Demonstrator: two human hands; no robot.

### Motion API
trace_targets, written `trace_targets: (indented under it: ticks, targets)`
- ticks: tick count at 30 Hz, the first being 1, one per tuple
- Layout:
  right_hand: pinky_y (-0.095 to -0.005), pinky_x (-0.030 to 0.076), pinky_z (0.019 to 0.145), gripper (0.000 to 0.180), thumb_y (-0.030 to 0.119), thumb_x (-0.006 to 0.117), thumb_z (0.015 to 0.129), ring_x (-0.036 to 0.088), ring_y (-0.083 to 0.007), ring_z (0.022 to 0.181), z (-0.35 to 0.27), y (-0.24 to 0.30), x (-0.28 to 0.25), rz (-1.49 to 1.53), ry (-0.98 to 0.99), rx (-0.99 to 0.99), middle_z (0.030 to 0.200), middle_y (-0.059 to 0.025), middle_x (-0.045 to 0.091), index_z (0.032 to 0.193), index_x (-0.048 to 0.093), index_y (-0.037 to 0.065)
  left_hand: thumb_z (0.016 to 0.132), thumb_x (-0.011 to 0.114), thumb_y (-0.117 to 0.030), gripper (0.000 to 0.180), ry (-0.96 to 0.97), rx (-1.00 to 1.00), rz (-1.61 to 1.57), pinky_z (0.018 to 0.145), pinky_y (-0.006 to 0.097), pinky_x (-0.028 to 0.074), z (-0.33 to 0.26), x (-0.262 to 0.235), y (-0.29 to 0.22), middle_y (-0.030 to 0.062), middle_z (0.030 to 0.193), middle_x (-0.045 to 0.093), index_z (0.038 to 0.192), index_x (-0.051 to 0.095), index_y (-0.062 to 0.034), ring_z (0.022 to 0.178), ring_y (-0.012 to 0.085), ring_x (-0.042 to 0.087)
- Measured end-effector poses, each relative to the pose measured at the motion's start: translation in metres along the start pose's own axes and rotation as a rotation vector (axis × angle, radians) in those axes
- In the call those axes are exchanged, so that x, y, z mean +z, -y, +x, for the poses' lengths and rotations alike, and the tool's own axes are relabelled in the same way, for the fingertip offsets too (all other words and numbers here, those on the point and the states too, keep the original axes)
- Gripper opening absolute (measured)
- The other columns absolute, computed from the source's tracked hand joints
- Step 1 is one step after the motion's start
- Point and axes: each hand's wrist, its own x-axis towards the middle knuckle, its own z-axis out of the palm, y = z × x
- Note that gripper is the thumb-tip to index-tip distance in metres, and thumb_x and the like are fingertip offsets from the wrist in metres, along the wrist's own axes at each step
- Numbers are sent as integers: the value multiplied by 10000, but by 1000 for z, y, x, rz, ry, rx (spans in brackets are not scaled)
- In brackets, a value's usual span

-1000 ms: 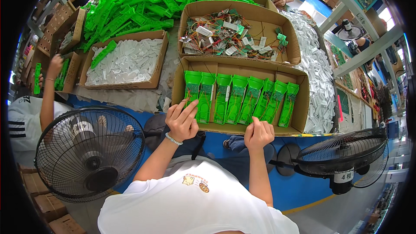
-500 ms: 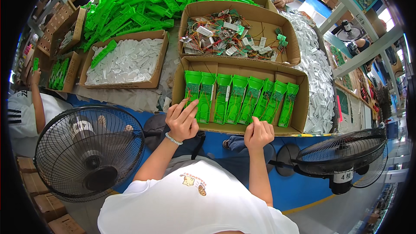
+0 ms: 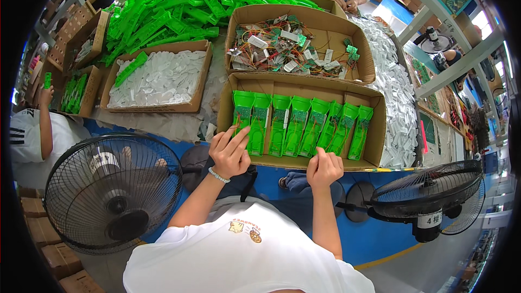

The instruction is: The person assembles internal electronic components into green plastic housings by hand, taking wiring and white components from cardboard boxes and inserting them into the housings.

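Eight green plastic housings [image 3: 296, 125] lie in a row in the cardboard box [image 3: 374, 130]. Left hand [image 3: 230, 152], fingers spread, touches the leftmost; right hand [image 3: 324, 167] rests curled at the box's front edge, its grip unclear.

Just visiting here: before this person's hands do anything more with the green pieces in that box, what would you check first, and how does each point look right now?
1. Left hand reaches a green piece in the row: ok, fingertips lie at its lower end.
2. Right hand free to help: cannot tell, it is curled at the box's front edge.
3. Green pieces lined up side by side: ok, though the right ones lean.
4. Cardboard box sits steady on the table: ok.
5. Box of wired parts within reach: ok, directly behind.
6. Fans away from the hands: ok, both below the table edge.
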Motion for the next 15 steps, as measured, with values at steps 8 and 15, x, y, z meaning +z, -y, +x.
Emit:
trace_targets:
  ticks: [8,15]
  targets:
    - [-332,411,550,156,31,576,768,572,-231,553,1,1,0,2,6,-1,595,-72,576,886,674,-1,776,508,-150,294,25,-4,-11,869,414,455,1,-3,-1,105,1123,706,919,712,8,1043,325,650]
    - [-342,413,549,157,27,580,762,558,-237,547,2,4,-5,-15,38,4,603,-75,574,886,672,-2,777,607,-88,257,107,-73,-90,996,481,416,15,-28,-11,135,1336,575,1011,702,-40,1261,377,501]
